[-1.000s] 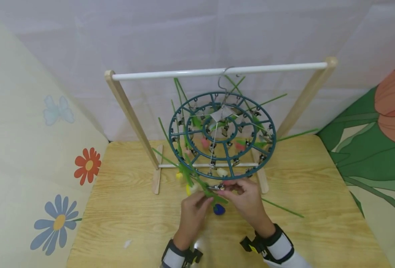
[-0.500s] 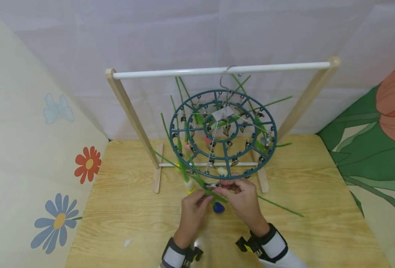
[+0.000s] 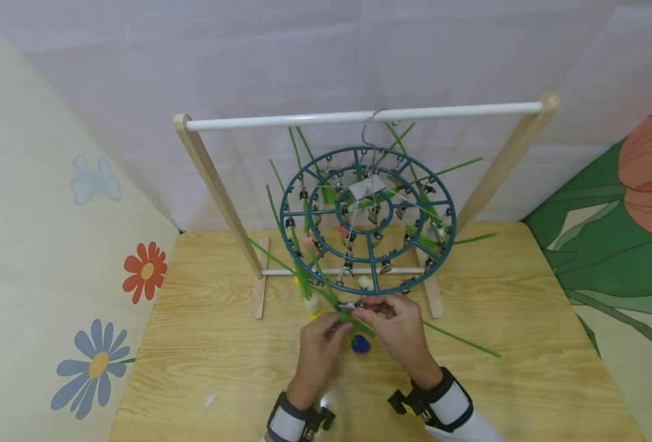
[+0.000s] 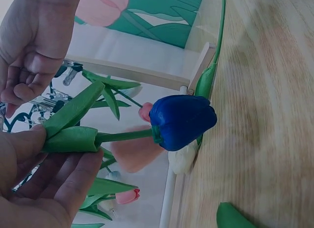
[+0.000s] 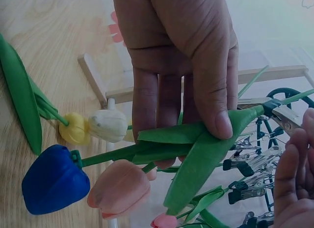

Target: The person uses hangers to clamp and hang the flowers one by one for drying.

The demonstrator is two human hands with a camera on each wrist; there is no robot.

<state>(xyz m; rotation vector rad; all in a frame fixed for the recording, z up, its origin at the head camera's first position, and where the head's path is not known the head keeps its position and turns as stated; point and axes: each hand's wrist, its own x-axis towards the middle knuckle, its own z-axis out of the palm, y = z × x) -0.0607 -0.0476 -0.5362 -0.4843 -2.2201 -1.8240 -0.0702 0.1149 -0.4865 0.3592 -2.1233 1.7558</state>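
My left hand pinches an artificial blue tulip by its green leaves and stem, the bloom pointing down toward the table. In the right wrist view, thumb and fingers lie either side of the leaves. My right hand grips a metal clip at the near edge of the round drying hanger. The clip's black-tipped end sits at the tulip stem, just above the leaves. Several other tulips hang from the hanger's clips, among them a peach one and a white one.
The hanger hooks over the white bar of a wooden stand. Green stems stick out around the ring. Another tulip's green stem lies on the wooden table at the right. A small white scrap lies front left.
The hanger has shifted and turned slightly, and its hanging stems have swung a little. My right hand has edged left with the clip; my left hand stays nearly still on the blue tulip.
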